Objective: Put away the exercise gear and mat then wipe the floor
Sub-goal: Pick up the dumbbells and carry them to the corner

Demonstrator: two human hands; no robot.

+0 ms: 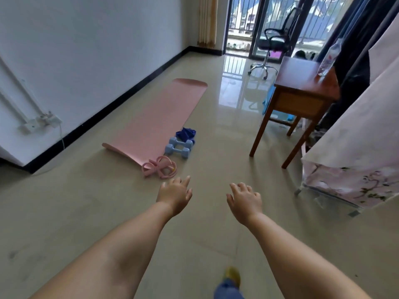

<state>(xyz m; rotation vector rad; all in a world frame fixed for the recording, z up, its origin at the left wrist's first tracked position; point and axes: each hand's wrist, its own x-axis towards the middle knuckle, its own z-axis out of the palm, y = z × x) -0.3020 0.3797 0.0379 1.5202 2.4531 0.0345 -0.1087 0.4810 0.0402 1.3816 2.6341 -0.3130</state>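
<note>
A pink exercise mat (pixel 159 117) lies unrolled on the tiled floor along the left wall, its near end curling up. At the mat's near right edge sit two light blue dumbbells (pixel 178 147), a crumpled dark blue band (pixel 186 134) behind them, and a pink pedal resistance puller (pixel 159 167) in front. My left hand (pixel 176 194) reaches forward, fingers straight and holding nothing, a little short of the pink puller. My right hand (pixel 245 200) is stretched out beside it, fingers spread, holding nothing.
A wooden side table (pixel 300 100) with a plastic bottle (pixel 328 59) stands at right, next to a pink floral fabric wardrobe (pixel 356 147). A black office chair (pixel 274 42) is by the balcony door. My foot (pixel 232 277) steps forward below.
</note>
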